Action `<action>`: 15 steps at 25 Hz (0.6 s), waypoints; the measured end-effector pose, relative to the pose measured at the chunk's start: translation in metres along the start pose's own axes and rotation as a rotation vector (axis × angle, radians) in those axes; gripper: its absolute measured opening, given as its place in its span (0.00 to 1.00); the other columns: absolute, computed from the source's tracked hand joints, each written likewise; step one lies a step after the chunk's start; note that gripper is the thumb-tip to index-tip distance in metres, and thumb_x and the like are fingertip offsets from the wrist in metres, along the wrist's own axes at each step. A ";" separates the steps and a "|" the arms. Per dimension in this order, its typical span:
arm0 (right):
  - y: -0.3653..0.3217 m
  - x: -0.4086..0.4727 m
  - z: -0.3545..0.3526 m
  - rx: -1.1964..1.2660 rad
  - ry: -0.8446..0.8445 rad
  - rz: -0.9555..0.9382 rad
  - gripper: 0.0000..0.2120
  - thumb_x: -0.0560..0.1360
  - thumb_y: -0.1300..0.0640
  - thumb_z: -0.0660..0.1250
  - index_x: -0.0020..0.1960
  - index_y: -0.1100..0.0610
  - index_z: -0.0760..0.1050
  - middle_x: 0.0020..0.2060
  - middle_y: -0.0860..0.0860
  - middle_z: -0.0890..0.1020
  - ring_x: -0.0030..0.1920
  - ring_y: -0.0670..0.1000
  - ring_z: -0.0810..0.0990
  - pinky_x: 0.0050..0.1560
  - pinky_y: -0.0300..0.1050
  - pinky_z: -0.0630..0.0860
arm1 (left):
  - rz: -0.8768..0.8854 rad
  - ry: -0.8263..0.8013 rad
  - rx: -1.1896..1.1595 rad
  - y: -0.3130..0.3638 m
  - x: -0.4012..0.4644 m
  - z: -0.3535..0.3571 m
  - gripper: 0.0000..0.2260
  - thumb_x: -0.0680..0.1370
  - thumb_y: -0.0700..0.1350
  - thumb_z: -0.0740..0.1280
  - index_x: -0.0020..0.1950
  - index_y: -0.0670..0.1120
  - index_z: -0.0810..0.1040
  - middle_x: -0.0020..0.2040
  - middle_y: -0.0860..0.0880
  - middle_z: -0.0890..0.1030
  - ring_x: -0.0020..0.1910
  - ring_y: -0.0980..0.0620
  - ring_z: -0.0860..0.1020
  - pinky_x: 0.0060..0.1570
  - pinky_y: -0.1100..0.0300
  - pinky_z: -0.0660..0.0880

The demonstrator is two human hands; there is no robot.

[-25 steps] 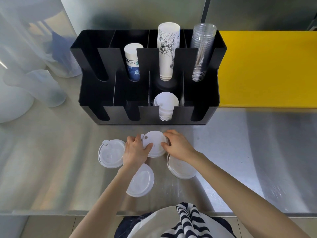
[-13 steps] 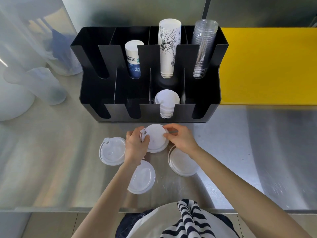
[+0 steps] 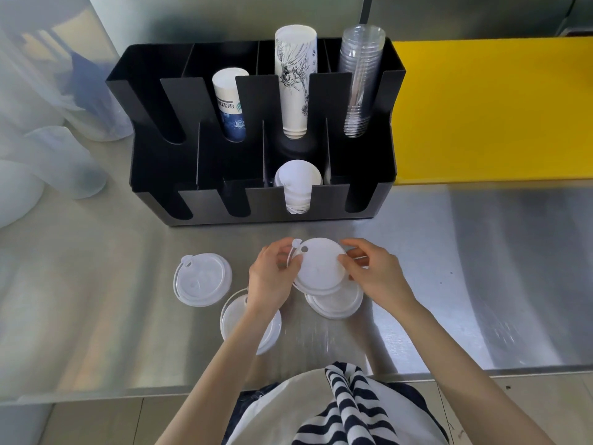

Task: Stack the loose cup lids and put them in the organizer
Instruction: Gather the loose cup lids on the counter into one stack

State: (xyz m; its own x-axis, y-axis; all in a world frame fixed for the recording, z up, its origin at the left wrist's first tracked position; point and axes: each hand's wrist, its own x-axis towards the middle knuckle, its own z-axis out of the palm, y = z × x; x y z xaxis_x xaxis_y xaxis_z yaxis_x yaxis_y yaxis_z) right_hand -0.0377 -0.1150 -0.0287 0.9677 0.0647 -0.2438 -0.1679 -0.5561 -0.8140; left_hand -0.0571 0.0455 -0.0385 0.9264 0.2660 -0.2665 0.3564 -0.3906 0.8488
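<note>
My left hand (image 3: 272, 277) and right hand (image 3: 373, 274) pinch one lid (image 3: 319, 266) by its edges, tilted just above another lid (image 3: 335, 303). Two more lie left on the counter (image 3: 96, 284). The organizer (image 3: 263, 200) stands beyond.

You are standing at a drinks-service counter, the kind found in a café or beverage shop. The stainless-steel worktop (image 3: 449, 252) carries a black cup-and-lid organizer (image 3: 154, 101) stocked with printed paper cups (image 3: 293, 88), clear plastic cups (image 3: 361, 81) and white lids (image 3: 298, 181), beside a yellow board (image 3: 491, 110).
</note>
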 end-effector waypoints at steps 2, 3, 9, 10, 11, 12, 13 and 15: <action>0.009 -0.006 -0.003 -0.019 0.018 0.001 0.12 0.74 0.57 0.64 0.57 0.54 0.75 0.42 0.48 0.78 0.43 0.48 0.77 0.50 0.41 0.77 | 0.012 -0.037 0.017 -0.001 -0.004 0.007 0.11 0.73 0.42 0.66 0.56 0.50 0.77 0.50 0.50 0.80 0.42 0.56 0.76 0.39 0.81 0.66; 0.013 -0.009 -0.004 -0.028 0.026 -0.004 0.11 0.74 0.58 0.64 0.56 0.54 0.76 0.42 0.48 0.78 0.43 0.48 0.77 0.47 0.36 0.76 | 0.019 -0.048 0.028 -0.002 -0.007 0.009 0.12 0.73 0.41 0.65 0.56 0.49 0.77 0.51 0.50 0.80 0.43 0.55 0.76 0.39 0.80 0.66; 0.030 -0.018 -0.001 -0.071 0.064 0.041 0.10 0.74 0.58 0.64 0.55 0.55 0.75 0.43 0.48 0.78 0.44 0.48 0.76 0.36 0.15 0.65 | 0.045 -0.118 0.088 -0.007 -0.015 0.020 0.16 0.73 0.37 0.64 0.59 0.47 0.75 0.54 0.43 0.80 0.51 0.49 0.79 0.47 0.70 0.68; 0.032 -0.018 -0.001 -0.069 0.066 0.050 0.10 0.74 0.58 0.64 0.55 0.56 0.75 0.43 0.48 0.78 0.44 0.48 0.75 0.36 0.14 0.65 | 0.049 -0.130 0.098 -0.009 -0.015 0.021 0.16 0.73 0.37 0.64 0.60 0.47 0.75 0.54 0.43 0.79 0.51 0.48 0.79 0.47 0.70 0.67; 0.033 -0.018 0.000 -0.069 0.068 0.056 0.10 0.74 0.58 0.65 0.55 0.56 0.75 0.43 0.48 0.78 0.44 0.48 0.75 0.35 0.14 0.64 | 0.054 -0.142 0.112 -0.010 -0.015 0.023 0.16 0.73 0.37 0.64 0.60 0.47 0.75 0.54 0.43 0.79 0.52 0.47 0.79 0.46 0.71 0.66; 0.034 -0.018 0.001 -0.068 0.073 0.059 0.10 0.73 0.58 0.65 0.55 0.56 0.75 0.43 0.48 0.77 0.43 0.48 0.75 0.35 0.14 0.64 | 0.063 -0.152 0.128 -0.011 -0.015 0.024 0.17 0.72 0.37 0.64 0.60 0.47 0.74 0.54 0.43 0.79 0.52 0.47 0.78 0.45 0.71 0.66; 0.035 -0.019 0.001 -0.068 0.077 0.061 0.10 0.73 0.58 0.65 0.54 0.56 0.75 0.43 0.48 0.77 0.43 0.48 0.75 0.34 0.14 0.64 | 0.072 -0.159 0.143 -0.012 -0.014 0.025 0.17 0.72 0.37 0.64 0.61 0.47 0.74 0.54 0.43 0.79 0.53 0.46 0.78 0.44 0.71 0.65; 0.037 -0.019 0.001 -0.076 0.084 0.067 0.09 0.73 0.59 0.65 0.53 0.57 0.75 0.44 0.50 0.78 0.43 0.48 0.75 0.35 0.14 0.64 | 0.087 -0.167 0.157 -0.013 -0.013 0.026 0.18 0.72 0.37 0.64 0.61 0.48 0.73 0.55 0.44 0.79 0.53 0.46 0.78 0.45 0.70 0.65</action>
State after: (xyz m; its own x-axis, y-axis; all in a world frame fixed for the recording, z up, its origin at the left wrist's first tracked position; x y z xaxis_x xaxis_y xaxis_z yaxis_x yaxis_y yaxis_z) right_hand -0.0624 -0.1356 -0.0547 0.9676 -0.0427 -0.2490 -0.2214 -0.6182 -0.7542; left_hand -0.0708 0.0237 -0.0575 0.9570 0.0813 -0.2785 0.2770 -0.5416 0.7937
